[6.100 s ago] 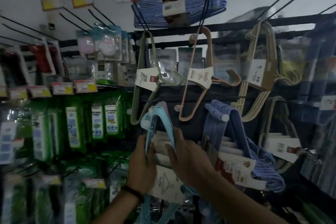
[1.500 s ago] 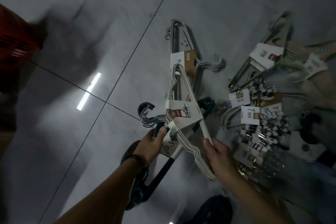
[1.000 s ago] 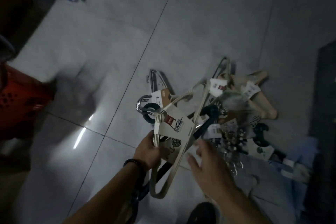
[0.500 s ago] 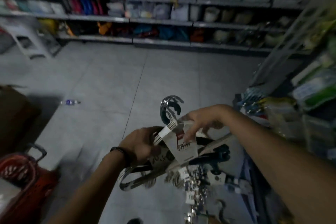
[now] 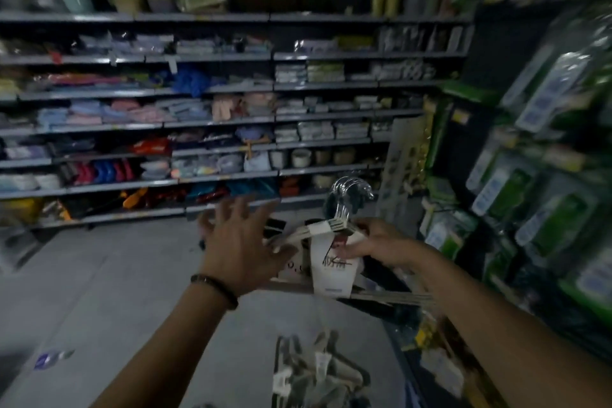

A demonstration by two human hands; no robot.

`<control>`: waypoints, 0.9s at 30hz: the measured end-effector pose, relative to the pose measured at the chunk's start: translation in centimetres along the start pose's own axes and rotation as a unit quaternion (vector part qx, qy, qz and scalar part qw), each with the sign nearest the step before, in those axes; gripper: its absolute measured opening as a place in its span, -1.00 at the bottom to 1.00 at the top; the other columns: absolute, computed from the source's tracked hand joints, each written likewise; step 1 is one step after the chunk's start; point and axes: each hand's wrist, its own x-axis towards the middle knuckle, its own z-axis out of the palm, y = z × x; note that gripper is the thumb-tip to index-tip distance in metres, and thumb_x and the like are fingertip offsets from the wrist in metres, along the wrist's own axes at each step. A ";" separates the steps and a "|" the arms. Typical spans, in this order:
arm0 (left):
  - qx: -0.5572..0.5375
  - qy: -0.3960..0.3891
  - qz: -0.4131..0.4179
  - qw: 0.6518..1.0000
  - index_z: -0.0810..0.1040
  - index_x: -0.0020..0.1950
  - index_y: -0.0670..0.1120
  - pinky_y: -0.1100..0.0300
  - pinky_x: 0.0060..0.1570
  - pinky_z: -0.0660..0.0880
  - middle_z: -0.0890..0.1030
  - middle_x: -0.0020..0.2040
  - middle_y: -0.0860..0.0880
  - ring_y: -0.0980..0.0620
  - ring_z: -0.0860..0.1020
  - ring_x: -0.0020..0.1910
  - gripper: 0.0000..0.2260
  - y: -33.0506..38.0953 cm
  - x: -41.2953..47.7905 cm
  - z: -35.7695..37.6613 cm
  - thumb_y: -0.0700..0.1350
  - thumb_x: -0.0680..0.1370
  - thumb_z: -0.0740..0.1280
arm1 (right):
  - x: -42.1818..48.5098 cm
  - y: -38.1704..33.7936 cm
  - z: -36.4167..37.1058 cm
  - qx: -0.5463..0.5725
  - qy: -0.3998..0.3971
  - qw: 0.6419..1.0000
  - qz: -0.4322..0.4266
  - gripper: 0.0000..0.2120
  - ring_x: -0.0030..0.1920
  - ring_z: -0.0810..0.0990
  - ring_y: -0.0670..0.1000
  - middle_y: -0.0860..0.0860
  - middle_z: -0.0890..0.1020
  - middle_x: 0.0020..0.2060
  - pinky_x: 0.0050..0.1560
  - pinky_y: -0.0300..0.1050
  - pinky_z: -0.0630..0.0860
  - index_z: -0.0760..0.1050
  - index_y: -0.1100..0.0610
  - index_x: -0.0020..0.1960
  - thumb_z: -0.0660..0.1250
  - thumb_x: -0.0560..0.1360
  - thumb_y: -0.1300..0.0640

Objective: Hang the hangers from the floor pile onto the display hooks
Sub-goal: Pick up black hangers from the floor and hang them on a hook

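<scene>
Far side: stocked shelves (image 5: pixel 231 122); green packets (image 5: pixel 546 209) right; hanger pile (image 5: pixel 314 371) below held hangers (image 5: pixel 326 228).

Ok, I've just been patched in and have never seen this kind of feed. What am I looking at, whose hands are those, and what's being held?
There is no machine here. A person wears one wide-angle camera on the head, so the single picture looks forward and down past their own arms. The left hand, with a dark bracelet on the wrist, is open, fingers spread, holding nothing. The right hand grips a bundle of hangers with a white card label and metal hooks pointing up. On the grey floor, near the bottom edge, lies the pile of hangers yet to be hung. Across the aisle stand stocked shelves, and at right is a rack of green packets. The picture is dim and blurred.
</scene>
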 end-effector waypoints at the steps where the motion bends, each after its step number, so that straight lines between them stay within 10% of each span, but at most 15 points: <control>1: -0.055 0.112 0.005 0.992 0.47 0.42 0.10 -0.30 0.33 0.36 0.44 0.44 -0.10 -0.27 0.35 0.44 -0.31 1.1 0.0 -0.8 0.33 0.36 0.47 | -1.3 -0.8 -1.2 0.018 0.037 0.999 -0.008 -0.67 -0.03 0.73 -0.13 -0.15 0.77 -0.07 -0.07 -0.33 0.58 0.67 0.00 0.09 0.65 0.37 0.06; 3: -0.189 0.288 0.008 0.939 0.46 0.34 -0.14 -0.23 0.31 0.40 0.45 0.36 -0.24 -0.31 0.39 0.39 -0.35 4.1 -0.9 -1.3 0.21 0.41 0.52 | -4.4 -2.4 -3.0 0.060 0.101 0.993 -0.024 -0.71 -0.06 0.73 -0.14 -0.15 0.77 -0.08 -0.08 -0.31 0.59 0.67 -0.01 0.07 0.64 0.39 0.06; 5: -0.363 0.292 -0.076 0.882 0.39 0.28 -0.27 -0.08 0.27 0.40 0.43 0.25 -0.23 -0.27 0.44 0.27 -0.22 7.5 -2.3 -1.2 0.34 0.40 0.49 | -7.8 -3.8 -3.5 0.117 0.165 0.979 -0.040 -0.79 -0.15 0.72 -0.18 -0.17 0.77 -0.13 -0.21 -0.35 0.55 0.66 0.00 0.04 0.59 0.43 0.11; 9: -0.758 -0.147 -0.119 0.624 0.34 0.48 -0.02 -0.03 0.31 0.44 0.53 0.37 0.00 -0.07 0.54 0.34 -0.02 12.4 -1.2 -2.4 0.51 0.25 0.48 | -13.9 -4.7 -2.5 0.218 0.287 0.933 -0.015 -0.81 0.00 0.73 0.01 -0.05 0.78 -0.08 0.01 -0.09 0.52 0.71 0.03 0.02 0.57 0.44 0.01; 12: -0.838 -0.272 -0.029 0.472 0.46 0.51 -0.09 -0.29 0.36 0.47 0.60 0.41 -0.17 -0.24 0.58 0.37 -0.30 14.8 1.5 -3.4 0.23 0.48 0.51 | -18.2 -4.4 -0.9 0.260 0.334 0.906 0.023 -0.73 -0.26 0.70 -0.03 0.05 0.76 -0.10 -0.25 -0.21 0.54 0.71 0.09 0.06 0.54 0.46 -0.07; 18: -0.830 -0.339 -0.058 0.440 0.61 0.33 -0.14 -0.38 0.13 0.60 0.69 0.22 -0.28 -0.34 0.69 0.13 -0.47 23.3 -0.8 -7.0 0.02 0.43 0.62 | -28.8 -4.7 2.5 0.236 0.474 0.846 0.067 -0.71 -0.27 0.70 -0.03 0.04 0.76 -0.15 -0.26 -0.10 0.56 0.70 0.11 0.02 0.49 0.51 -0.11; 22: -0.794 -0.349 0.007 0.498 0.71 0.07 -0.18 -0.11 -0.09 0.69 0.77 -0.09 -0.16 -0.18 0.75 -0.12 -0.64 28.7 -5.8 -12.0 0.06 0.44 0.59 | -38.0 -5.1 4.2 -0.004 0.574 0.799 0.177 -0.52 -0.27 0.70 -0.09 -0.10 0.72 -0.30 -0.18 -0.10 0.63 0.67 0.01 -0.13 0.32 0.51 -0.40; 27: -0.769 -0.381 0.124 0.498 0.69 0.05 -0.06 -0.10 -0.10 0.70 0.77 -0.08 -0.07 -0.12 0.75 -0.11 -0.59 35.5 -13.4 -18.2 0.20 0.40 0.60 | -50.6 -8.8 4.2 -0.379 0.662 0.552 0.336 -0.54 -0.30 0.60 0.02 -0.09 0.57 -0.29 -0.36 -0.07 0.52 0.46 -0.01 -0.13 0.19 0.53 -0.41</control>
